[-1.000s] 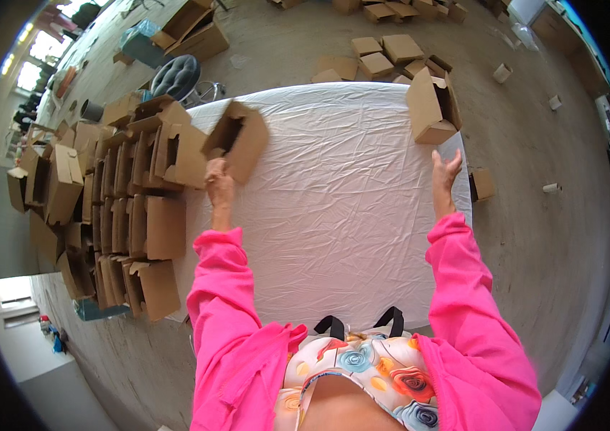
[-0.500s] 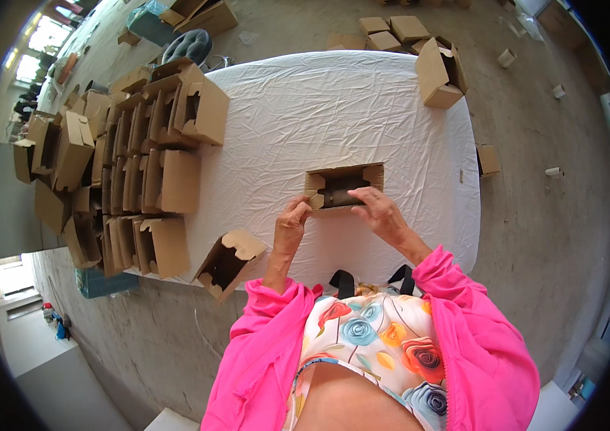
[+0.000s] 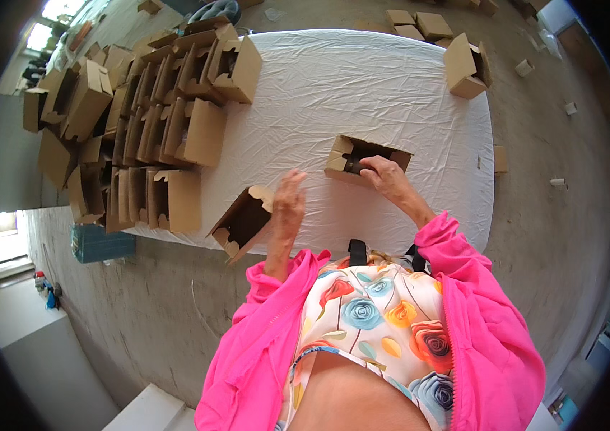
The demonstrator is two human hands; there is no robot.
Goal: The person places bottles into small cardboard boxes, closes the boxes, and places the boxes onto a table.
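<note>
An open cardboard box (image 3: 362,159) lies on the white cloth-covered table (image 3: 362,86), its flaps up. My right hand (image 3: 384,174) grips its near rim, fingers reaching into the opening. My left hand (image 3: 287,205) hovers with spread fingers just right of another open cardboard box (image 3: 244,221) that sits tilted at the table's near left edge. Nothing is in the left hand. Both sleeves are bright pink.
Rows of folded cardboard boxes (image 3: 154,122) fill the table's left side and stack beyond it. A lone box (image 3: 466,66) stands at the far right corner. More boxes (image 3: 420,21) and scraps lie on the concrete floor. A blue crate (image 3: 100,243) sits below the table's left.
My left hand has let go of the box in the middle and moved left toward the tilted box at the edge. My right hand stays on the middle box.
</note>
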